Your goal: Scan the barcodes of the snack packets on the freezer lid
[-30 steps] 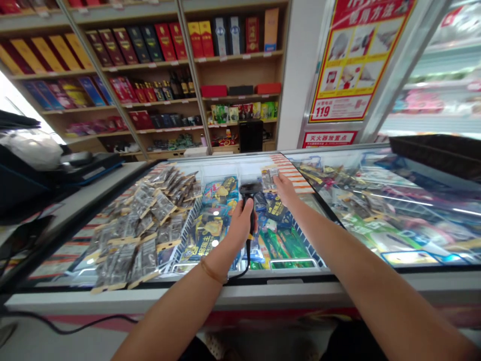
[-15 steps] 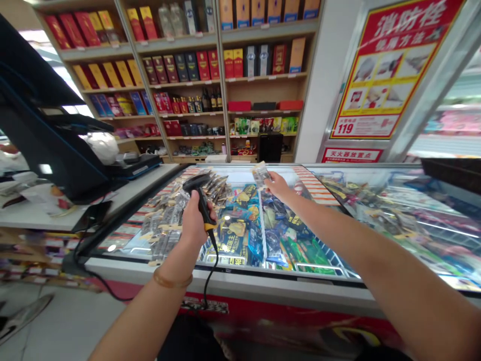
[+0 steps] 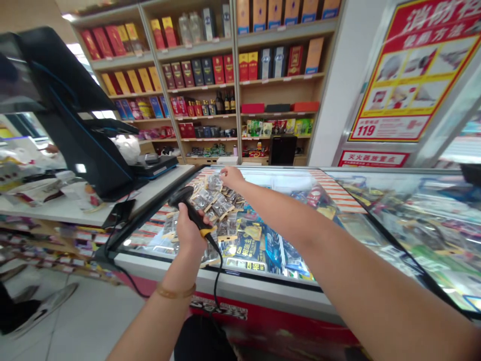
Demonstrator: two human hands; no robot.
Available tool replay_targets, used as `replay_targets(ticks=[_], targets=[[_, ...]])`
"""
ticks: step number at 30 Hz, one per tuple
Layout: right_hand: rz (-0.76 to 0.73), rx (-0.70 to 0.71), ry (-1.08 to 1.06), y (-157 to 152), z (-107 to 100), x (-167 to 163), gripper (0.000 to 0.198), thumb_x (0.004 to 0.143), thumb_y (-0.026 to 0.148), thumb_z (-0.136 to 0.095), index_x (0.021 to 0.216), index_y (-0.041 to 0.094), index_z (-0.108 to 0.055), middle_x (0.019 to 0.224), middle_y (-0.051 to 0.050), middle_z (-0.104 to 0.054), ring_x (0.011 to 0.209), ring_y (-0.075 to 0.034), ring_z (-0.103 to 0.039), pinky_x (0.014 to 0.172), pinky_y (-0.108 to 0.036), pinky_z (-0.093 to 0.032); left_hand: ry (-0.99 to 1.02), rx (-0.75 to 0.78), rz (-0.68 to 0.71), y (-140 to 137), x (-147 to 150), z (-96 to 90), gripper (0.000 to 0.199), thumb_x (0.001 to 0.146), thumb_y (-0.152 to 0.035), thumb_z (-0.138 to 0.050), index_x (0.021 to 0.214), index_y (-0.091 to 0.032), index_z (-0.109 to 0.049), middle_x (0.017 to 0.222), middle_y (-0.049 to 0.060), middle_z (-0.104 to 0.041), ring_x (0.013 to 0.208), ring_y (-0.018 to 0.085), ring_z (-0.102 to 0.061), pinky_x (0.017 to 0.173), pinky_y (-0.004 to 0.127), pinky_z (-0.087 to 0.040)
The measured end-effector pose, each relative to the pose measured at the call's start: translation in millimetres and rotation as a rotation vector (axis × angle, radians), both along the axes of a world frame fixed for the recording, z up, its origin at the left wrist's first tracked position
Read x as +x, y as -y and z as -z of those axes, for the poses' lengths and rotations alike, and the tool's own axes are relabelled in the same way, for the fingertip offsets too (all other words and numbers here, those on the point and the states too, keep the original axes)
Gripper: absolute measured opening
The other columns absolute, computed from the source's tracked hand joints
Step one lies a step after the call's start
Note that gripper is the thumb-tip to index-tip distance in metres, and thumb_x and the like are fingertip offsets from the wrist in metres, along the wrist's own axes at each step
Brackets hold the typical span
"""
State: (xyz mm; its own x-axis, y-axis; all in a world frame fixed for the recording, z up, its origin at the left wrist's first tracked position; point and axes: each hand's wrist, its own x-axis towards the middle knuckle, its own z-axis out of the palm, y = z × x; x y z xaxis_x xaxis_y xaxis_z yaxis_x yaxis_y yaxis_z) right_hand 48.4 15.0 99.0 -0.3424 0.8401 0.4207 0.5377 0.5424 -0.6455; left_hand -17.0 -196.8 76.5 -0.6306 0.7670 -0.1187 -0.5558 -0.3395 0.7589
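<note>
My left hand is wrapped round the grip of a black barcode scanner, its head pointing away to the left. A black cable runs down from the yellow-trimmed handle end. Farther back, my right hand is closed at the far end of a heap of small clear-fronted snack packets. Its fingertips pinch the edge of one small packet at the top of the heap; the exact grip is partly hidden. The heap lies on the glass top of a chest freezer.
Inside the freezer are colourful frozen packages. At left, a counter bears a black checkout terminal and a phone. Shelves of boxed bottles stand behind. A second freezer adjoins on the right. A person's shoe shows at lower left.
My right hand has carried a small packet leftward from over the middle of the freezer to the heap. The scanner stays in my left hand, and the view has turned slightly left.
</note>
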Motion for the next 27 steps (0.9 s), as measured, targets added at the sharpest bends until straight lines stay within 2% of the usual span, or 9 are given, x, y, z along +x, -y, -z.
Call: replay_targets(ticks=[5,10,14,19,23,27], targets=[[0.021,-0.044,-0.050,1,10,26,0.035,0.085,0.013,-0.062,0.117,0.015,-0.074,0.104,-0.008,-0.076,0.094,-0.022,-0.072,0.094,-0.032,-0.052,-0.004,0.013,0.009,-7,7,2.8,0.035,0.095,-0.056,-0.052,0.087,-0.022,-0.049,0.057,-0.006,-0.052,0.039,0.009,-0.046,0.043,0.021,-0.041],[0.105,-0.035,-0.182,-6,24,103,0.030,0.088,0.016,-0.056,0.112,0.018,-0.074,0.109,-0.008,-0.074,0.087,-0.021,-0.072,0.091,-0.036,-0.055,-0.032,0.016,0.071,-19,35,6.1,0.040,0.091,-0.061,-0.057,0.084,-0.022,-0.047,0.057,-0.006,-0.052,0.039,0.009,-0.046,0.042,0.022,-0.041],[0.222,0.003,-0.210,-7,49,199,0.027,0.087,0.016,-0.054,0.103,0.019,-0.075,0.105,-0.007,-0.075,0.097,-0.022,-0.071,0.099,-0.040,-0.053,-0.106,0.022,0.159,-35,80,12.9,0.045,0.087,-0.066,-0.059,0.084,-0.022,-0.048,0.057,-0.006,-0.052,0.038,0.009,-0.047,0.042,0.022,-0.040],[0.476,0.044,-0.085,9,81,342,0.026,0.083,0.015,-0.055,0.097,0.017,-0.076,0.107,-0.010,-0.076,0.107,-0.025,-0.068,0.104,-0.043,-0.050,-0.144,0.047,0.330,-57,155,21.9,0.048,0.084,-0.068,-0.062,0.085,-0.023,-0.047,0.058,-0.007,-0.053,0.037,0.009,-0.047,0.041,0.022,-0.038],[0.706,0.019,0.005,32,90,455,0.020,0.080,0.015,-0.058,0.090,0.018,-0.075,0.102,-0.012,-0.076,0.109,-0.029,-0.069,0.104,-0.047,-0.050,-0.260,0.083,0.500,-66,201,30.8,0.049,0.082,-0.069,-0.064,0.085,-0.023,-0.046,0.058,-0.007,-0.054,0.037,0.009,-0.047,0.039,0.022,-0.037],[0.922,-0.095,0.020,60,93,554,0.004,0.073,0.020,-0.071,0.071,0.019,-0.067,0.088,-0.017,-0.073,0.111,-0.043,-0.066,0.100,-0.066,-0.046,-0.431,0.143,0.647,-66,223,47.0,0.050,0.078,-0.068,-0.069,0.087,-0.023,-0.048,0.059,-0.006,-0.056,0.037,0.009,-0.048,0.037,0.022,-0.035]])
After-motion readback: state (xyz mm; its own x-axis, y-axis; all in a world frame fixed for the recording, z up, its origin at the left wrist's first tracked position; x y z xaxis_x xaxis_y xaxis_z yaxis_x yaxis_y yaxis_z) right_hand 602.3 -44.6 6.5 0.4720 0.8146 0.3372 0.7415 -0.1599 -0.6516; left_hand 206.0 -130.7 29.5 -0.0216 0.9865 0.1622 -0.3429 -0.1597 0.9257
